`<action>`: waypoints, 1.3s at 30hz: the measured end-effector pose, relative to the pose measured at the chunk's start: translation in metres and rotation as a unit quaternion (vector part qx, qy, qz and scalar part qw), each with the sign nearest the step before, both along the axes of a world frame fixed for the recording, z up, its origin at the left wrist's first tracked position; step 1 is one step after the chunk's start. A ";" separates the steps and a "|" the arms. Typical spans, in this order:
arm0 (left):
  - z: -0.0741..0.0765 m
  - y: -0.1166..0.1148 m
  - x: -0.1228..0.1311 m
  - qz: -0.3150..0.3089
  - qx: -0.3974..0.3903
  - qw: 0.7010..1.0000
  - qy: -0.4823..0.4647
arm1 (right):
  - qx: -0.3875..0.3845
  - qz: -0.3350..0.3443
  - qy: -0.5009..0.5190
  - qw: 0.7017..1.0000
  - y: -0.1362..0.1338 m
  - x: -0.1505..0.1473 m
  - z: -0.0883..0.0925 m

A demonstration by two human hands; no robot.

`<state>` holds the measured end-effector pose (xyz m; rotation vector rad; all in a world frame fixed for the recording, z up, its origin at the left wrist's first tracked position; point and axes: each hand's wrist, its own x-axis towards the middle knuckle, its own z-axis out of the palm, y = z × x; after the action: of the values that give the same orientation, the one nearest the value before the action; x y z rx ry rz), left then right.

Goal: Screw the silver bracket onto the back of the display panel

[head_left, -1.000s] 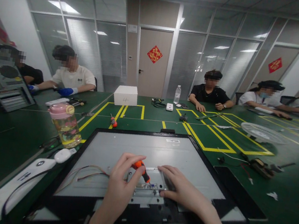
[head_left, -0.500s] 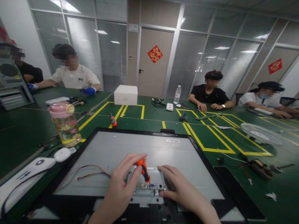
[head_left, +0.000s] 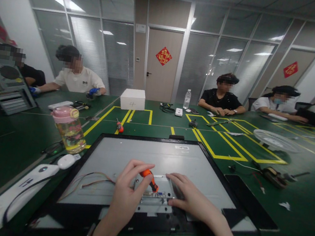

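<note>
My left hand (head_left: 130, 189) is closed around the handle of an orange and black screwdriver (head_left: 151, 181), which leans with its lower end at a metal bracket with a circuit board (head_left: 160, 195). The screwdriver's tip is too small to make out. Beside it, my right hand (head_left: 190, 195) rests on the bracket's right side, fingers apart, thumb near the bracket edge. Both lie over a flat display panel (head_left: 152, 153) with a grey metal back and black frame, lying on the green table. Thin coloured wires (head_left: 94, 177) run across the panel left of my left hand.
To the left are a pink-lidded bottle (head_left: 68, 130), a white power strip (head_left: 18, 195) and a computer case (head_left: 4, 82). Behind the panel lie a small red screwdriver (head_left: 119, 127) and a white box (head_left: 133, 99). A dark slab (head_left: 251, 202) lies right. Several people sit opposite.
The screwdriver handle has tilted slightly left with my left hand. My right hand stays on the bracket. A person across the table has drawn their hands together.
</note>
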<state>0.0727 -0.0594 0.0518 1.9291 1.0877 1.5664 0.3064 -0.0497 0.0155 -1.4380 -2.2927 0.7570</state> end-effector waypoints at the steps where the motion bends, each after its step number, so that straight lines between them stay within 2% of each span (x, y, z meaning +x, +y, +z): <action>1: 0.000 0.000 0.000 0.000 -0.002 1.000 0.000 | -0.001 -0.001 0.000 1.000 0.000 0.000 0.000; 6: 0.000 0.001 -0.002 -0.031 -0.023 0.999 -0.006 | -0.004 -0.002 -0.004 1.000 0.000 -0.001 0.001; 10: -0.009 0.003 0.002 -0.081 -0.038 0.995 0.038 | 0.001 0.001 -0.005 1.000 0.001 -0.001 0.000; 14: -0.015 0.006 0.006 -0.063 -0.046 0.996 0.041 | 0.008 0.004 -0.005 1.000 0.002 0.000 -0.002; 16: -0.014 0.005 0.005 -0.078 -0.056 0.995 0.019 | 0.009 0.005 -0.002 1.000 0.002 0.000 -0.003; 20: -0.011 0.000 0.001 -0.159 -0.134 0.976 -0.060 | 0.009 0.010 0.001 1.000 0.002 0.000 -0.001; 24: -0.019 -0.001 0.004 -0.189 -0.161 0.966 -0.070 | 0.005 0.006 -0.005 1.000 0.001 0.000 0.000; 28: -0.021 0.002 0.009 -0.161 -0.146 0.970 -0.105 | 0.010 -0.005 0.015 1.000 0.001 -0.001 0.001; 33: -0.004 0.007 0.000 -0.060 -0.073 0.966 -0.240 | 0.061 -0.016 0.098 0.993 0.002 -0.003 0.008; 36: 0.004 0.009 -0.009 -0.017 -0.049 0.962 -0.267 | 0.067 0.012 0.142 0.988 0.000 -0.006 0.009; 39: 0.007 0.009 -0.013 0.008 -0.034 0.961 -0.273 | 0.056 0.026 0.128 0.990 -0.001 -0.009 0.004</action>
<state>0.0601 -0.0501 0.0592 1.3170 0.8965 1.8834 0.2973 -0.0507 0.0194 -1.1621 -2.1467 0.7654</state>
